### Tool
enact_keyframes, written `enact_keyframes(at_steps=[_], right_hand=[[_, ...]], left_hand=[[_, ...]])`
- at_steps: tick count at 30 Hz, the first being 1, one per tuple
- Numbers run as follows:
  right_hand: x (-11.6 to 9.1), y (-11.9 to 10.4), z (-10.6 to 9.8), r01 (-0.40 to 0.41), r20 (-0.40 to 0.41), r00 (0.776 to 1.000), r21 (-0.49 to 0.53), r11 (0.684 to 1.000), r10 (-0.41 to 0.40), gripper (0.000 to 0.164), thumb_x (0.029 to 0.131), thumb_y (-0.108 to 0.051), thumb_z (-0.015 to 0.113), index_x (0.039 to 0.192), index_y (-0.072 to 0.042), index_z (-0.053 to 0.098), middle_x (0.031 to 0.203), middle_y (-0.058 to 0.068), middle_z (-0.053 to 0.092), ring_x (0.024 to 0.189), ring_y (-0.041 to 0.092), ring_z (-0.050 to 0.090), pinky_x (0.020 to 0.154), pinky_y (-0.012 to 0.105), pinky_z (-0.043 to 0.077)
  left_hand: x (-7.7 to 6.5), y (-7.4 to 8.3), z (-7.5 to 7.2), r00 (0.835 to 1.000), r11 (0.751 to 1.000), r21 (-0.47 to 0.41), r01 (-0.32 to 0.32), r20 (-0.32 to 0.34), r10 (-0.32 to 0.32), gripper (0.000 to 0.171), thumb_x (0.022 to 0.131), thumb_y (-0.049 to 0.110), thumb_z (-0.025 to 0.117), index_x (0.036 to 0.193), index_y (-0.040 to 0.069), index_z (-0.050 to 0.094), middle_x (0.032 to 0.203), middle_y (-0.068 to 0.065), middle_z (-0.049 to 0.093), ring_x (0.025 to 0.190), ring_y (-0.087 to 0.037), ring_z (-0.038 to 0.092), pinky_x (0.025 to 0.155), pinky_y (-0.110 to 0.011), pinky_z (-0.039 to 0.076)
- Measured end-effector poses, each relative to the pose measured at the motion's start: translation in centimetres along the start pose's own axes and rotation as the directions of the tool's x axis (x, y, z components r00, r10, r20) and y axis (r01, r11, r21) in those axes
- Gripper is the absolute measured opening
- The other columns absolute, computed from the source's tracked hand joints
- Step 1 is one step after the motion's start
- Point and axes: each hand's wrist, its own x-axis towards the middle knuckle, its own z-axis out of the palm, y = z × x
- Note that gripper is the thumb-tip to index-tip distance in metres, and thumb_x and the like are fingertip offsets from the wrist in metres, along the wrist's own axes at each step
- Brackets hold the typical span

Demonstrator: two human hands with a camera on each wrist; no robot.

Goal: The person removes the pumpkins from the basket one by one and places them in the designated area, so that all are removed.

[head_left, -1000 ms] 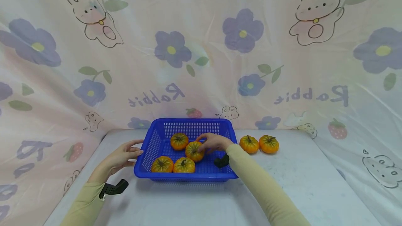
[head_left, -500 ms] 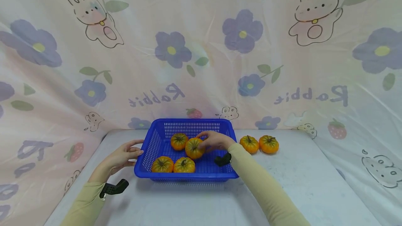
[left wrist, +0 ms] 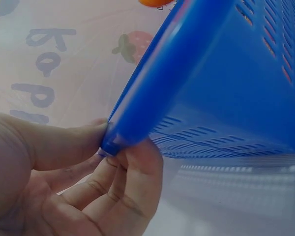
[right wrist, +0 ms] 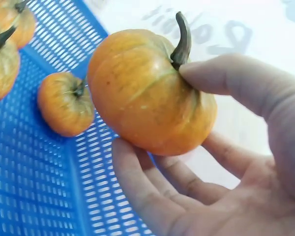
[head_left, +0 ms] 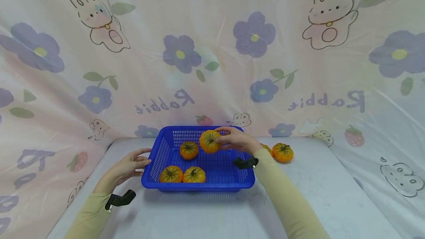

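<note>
My right hand (head_left: 236,139) grips a small orange pumpkin (head_left: 210,141) above the blue plastic basket (head_left: 219,185). In the right wrist view the thumb presses near the stem of that pumpkin (right wrist: 147,93), and the fingers curl under it. The left hand (head_left: 127,166) pinches the basket's left rim; in the left wrist view the thumb lies on one side of the rim (left wrist: 152,88) and the curled fingers on the other. Three pumpkins sit in the basket: one at the back (head_left: 189,151), one at front left (head_left: 170,174) and one beside it (head_left: 194,175).
Right of the basket, a pumpkin (head_left: 283,152) lies on the white table (head_left: 318,194), and another (head_left: 266,148) is mostly hidden behind the right wrist. A printed cloth (head_left: 212,65) hangs behind the table. Each wrist wears a black camera mount (head_left: 121,199).
My right hand has lifted the pumpkin up from the basket's floor and moved it slightly right and back. The left hand stays at the rim.
</note>
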Motion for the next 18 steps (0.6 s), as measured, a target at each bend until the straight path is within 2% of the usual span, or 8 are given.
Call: enact_keyframes(at_steps=[10,18], right_hand=[[-2.8,-0.4,-1.8,0.055,-0.054,0.997,0.018,0.998,-0.054,0.053,0.091,-0.008,0.064,0.139,-0.002,0.041,0.129,0.021,0.048,0.107,0.030,0.058,0.094,0.049,0.045],[-5.4,-0.2,-4.3,0.092,-0.164,0.982,0.008,0.996,-0.090,0.057,0.091,-0.013,0.066,0.140,-0.005,0.041,0.132,0.022,0.049,0.111,0.033,0.056,0.094,0.049,0.045]], left_hand=[[0.0,-0.1,-0.1,1.000,1.000,0.002,0.004,-0.004,-0.004,0.064,0.098,0.016,0.056,0.148,0.000,0.020,0.113,-0.017,0.060,0.097,-0.028,0.061,0.081,-0.044,0.053],[0.1,-0.1,0.0,1.000,1.000,0.005,0.014,-0.013,-0.013,0.066,0.097,0.019,0.058,0.148,0.000,0.021,0.106,-0.014,0.061,0.095,-0.026,0.061,0.081,-0.043,0.053]])
